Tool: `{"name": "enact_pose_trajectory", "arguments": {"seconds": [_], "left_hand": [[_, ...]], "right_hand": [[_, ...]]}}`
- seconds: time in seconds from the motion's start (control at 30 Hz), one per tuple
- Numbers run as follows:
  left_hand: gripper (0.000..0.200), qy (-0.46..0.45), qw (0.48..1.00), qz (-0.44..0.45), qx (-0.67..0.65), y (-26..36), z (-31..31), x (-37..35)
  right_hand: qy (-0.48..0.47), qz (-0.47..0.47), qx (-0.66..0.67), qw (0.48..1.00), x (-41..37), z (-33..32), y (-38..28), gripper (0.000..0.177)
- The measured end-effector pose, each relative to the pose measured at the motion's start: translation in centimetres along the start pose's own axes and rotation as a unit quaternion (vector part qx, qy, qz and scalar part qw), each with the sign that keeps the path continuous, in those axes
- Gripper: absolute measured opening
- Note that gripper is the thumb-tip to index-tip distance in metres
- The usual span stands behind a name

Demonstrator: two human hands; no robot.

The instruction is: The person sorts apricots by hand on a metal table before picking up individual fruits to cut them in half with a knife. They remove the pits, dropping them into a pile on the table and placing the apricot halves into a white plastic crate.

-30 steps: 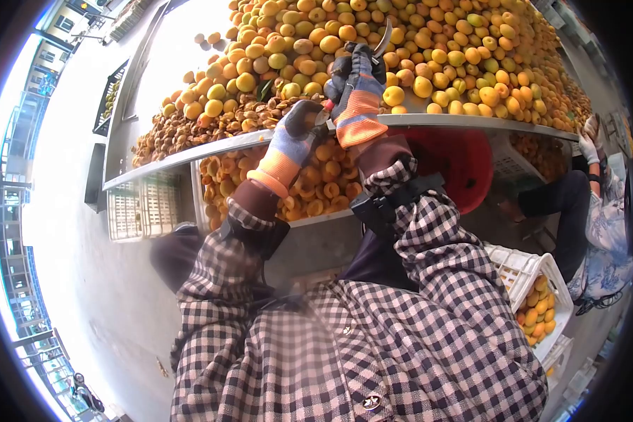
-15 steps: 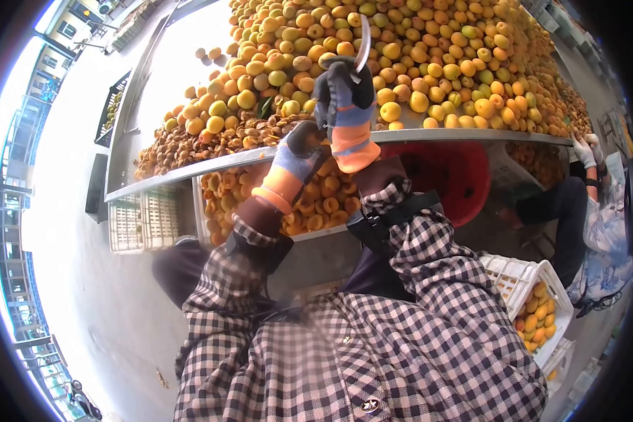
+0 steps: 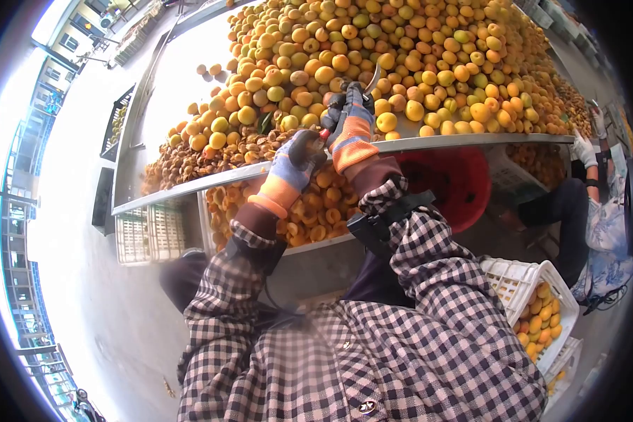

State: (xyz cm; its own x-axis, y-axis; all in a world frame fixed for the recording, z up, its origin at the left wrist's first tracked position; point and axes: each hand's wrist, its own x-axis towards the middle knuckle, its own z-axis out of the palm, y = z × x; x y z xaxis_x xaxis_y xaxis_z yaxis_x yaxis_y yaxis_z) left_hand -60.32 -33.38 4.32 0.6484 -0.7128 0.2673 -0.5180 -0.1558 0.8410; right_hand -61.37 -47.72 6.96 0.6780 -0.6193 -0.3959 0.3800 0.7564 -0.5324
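My right hand (image 3: pixel 350 123), in a dark, blue and orange glove, is closed round a knife whose curved blade (image 3: pixel 375 77) points up and away over the apricots. Just left of it, my left hand (image 3: pixel 299 156), gloved alike, has its fingers curled in at the table's front rim; whatever lies inside them is hidden. A small red bit (image 3: pixel 324 133) shows between the two hands. Beyond them a big heap of whole apricots (image 3: pixel 401 63) covers the metal table. Brown pits (image 3: pixel 183 163) lie along its front left edge. Halved apricots (image 3: pixel 316 211) fill a crate below my hands.
The table's metal rim (image 3: pixel 225 176) runs across in front of me. Under it stand a red tub (image 3: pixel 464 190) and a white crate (image 3: pixel 137 235). Another white crate (image 3: pixel 499 288) with apricots is at my right. A co-worker's white-gloved hand (image 3: pixel 584 149) is at the right end.
My right hand has turned and come down nearer the left hand, and the knife blade has dropped and swung right. The left hand has stayed near the rim, still curled.
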Motion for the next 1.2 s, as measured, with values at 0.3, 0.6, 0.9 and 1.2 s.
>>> {"name": "enact_pose_trajectory", "arguments": {"seconds": [0.3, 0.6, 0.9, 1.2], "left_hand": [[0.031, 0.038, 0.990, 0.042, 0.126, -1.9, 0.5, 2.7], [0.036, 0.084, 0.928, -0.137, 0.336, 0.1, -3.6, 5.2], [0.023, -0.088, 0.885, -0.438, 0.132, -9.2, -0.1, -9.0], [0.045, -0.168, 0.863, -0.168, 0.445, -12.7, 4.7, -10.9]], "right_hand": [[0.033, 0.075, 0.001, 0.997, 1.0, 0.6, -1.2, 0.036], [0.008, -0.103, -0.035, 0.994, 1.1, 0.5, -3.4, 0.033], [-0.100, -0.107, -0.008, 0.989, 0.8, -0.7, -4.1, 0.015], [-0.083, -0.051, -0.031, 0.995, 0.7, -0.7, -4.7, 0.015]]}}
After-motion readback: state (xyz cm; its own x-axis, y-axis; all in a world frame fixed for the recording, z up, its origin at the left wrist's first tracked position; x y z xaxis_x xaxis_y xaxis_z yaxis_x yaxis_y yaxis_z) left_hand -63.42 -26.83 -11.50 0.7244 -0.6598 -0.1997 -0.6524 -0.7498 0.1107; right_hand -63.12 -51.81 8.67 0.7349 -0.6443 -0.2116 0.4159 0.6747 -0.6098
